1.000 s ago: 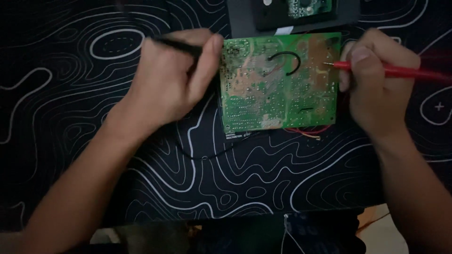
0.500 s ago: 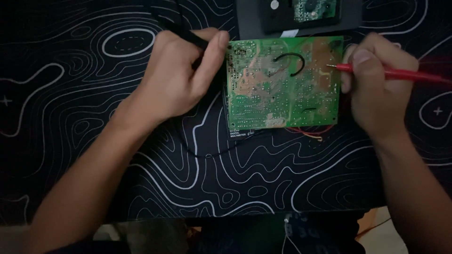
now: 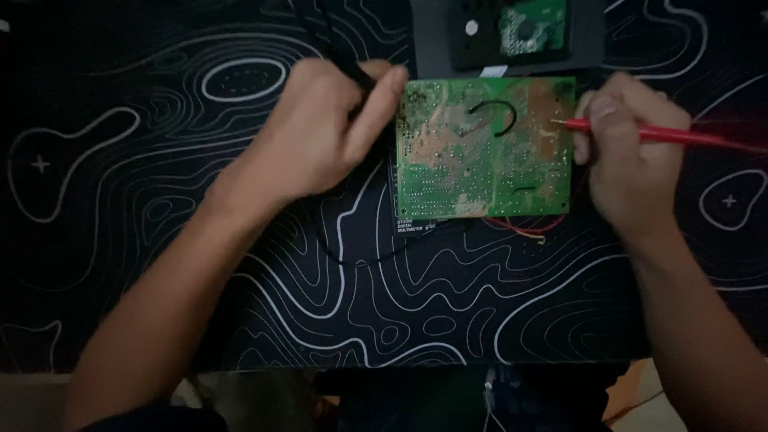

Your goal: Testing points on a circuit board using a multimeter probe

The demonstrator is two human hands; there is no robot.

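Note:
A green circuit board [image 3: 480, 152] lies solder side up on a black mat, with a curved black wire on its upper middle. My left hand [image 3: 328, 132] is closed around a black test probe [image 3: 340, 56], its tip at the board's left edge. My right hand [image 3: 632, 148] grips a red test probe [image 3: 688, 138] like a pen, its metal tip touching the board's right edge.
The mat [image 3: 160, 160] is black with white contour lines. A dark device with a small green board inside [image 3: 512, 32] sits just beyond the circuit board. Thin red wires [image 3: 528, 230] and a black lead [image 3: 360, 256] trail from under the board. The mat's near edge runs along the bottom.
The view has shifted a little, so the board and hands sit slightly lower and further right in frame. Both probes stay at the board's edges.

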